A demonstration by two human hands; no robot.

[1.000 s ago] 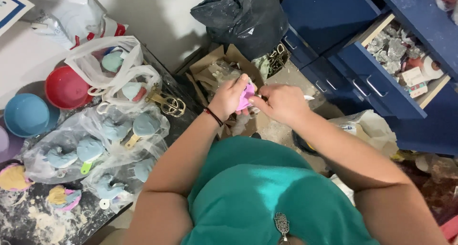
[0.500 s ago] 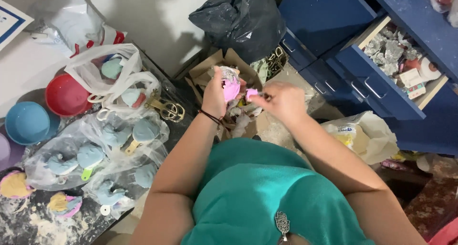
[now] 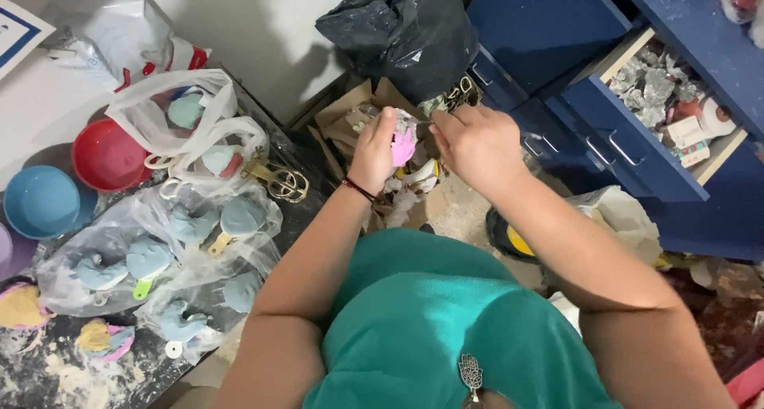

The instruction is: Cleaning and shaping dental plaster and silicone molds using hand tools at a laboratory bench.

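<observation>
My left hand [image 3: 374,150] holds a small pink object [image 3: 403,147] over an open cardboard box [image 3: 342,122] on the floor. Just to the right, my right hand [image 3: 476,142] has its fingers closed by the top of that pink object; what it pinches is too small to tell. A dark band sits on my left wrist. Both hands hover above several small white pieces [image 3: 407,188] lying in the box.
A black bin bag [image 3: 406,31] sits behind the box. An open blue drawer [image 3: 637,122] full of small grey pieces stands right. On the dark table left are clear bags of pale blue shapes [image 3: 151,258], a red bowl [image 3: 107,154], a blue bowl [image 3: 40,202] and gold scissors [image 3: 278,182].
Both hands have moved up and away from my body toward the box. The pink object has gone from between the two hands to my left hand alone, the right hand now beside it.
</observation>
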